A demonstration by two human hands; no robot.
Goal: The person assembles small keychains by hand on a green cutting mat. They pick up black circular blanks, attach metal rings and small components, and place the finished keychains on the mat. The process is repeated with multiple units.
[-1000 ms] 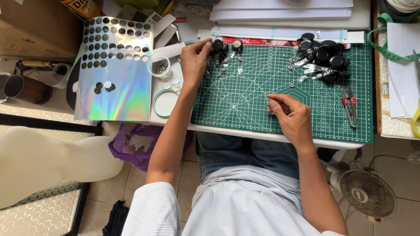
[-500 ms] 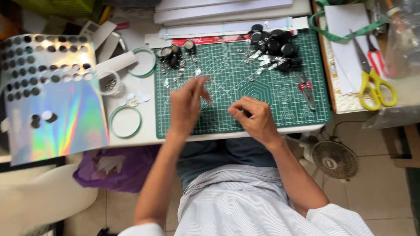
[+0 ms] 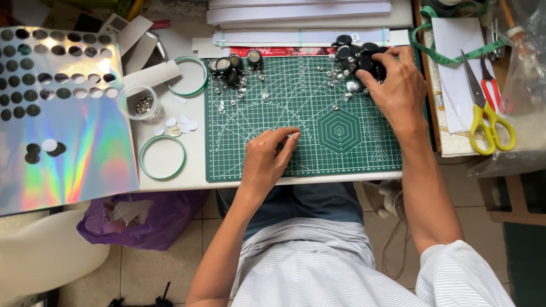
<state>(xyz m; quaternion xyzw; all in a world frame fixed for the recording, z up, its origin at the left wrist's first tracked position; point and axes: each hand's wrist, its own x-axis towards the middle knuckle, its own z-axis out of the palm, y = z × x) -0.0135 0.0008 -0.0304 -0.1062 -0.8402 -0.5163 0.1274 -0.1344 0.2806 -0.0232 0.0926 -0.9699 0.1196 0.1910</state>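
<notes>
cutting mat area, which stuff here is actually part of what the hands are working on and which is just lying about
In use:
- green cutting mat
- pile of black round pieces, under the right hand
- small silver parts scattered on the mat
- left hand, fingertips pinched on the mat

Lying about:
- yellow scissors
- red-handled pliers
- holographic sheet with punched holes
- green rings
- purple bag

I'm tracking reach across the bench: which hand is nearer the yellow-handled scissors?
Right. The right hand rests on the pile of black round pieces at the cutting mat's far right, just left of the yellow-handled scissors. The left hand sits mid-mat, much farther away.
</notes>
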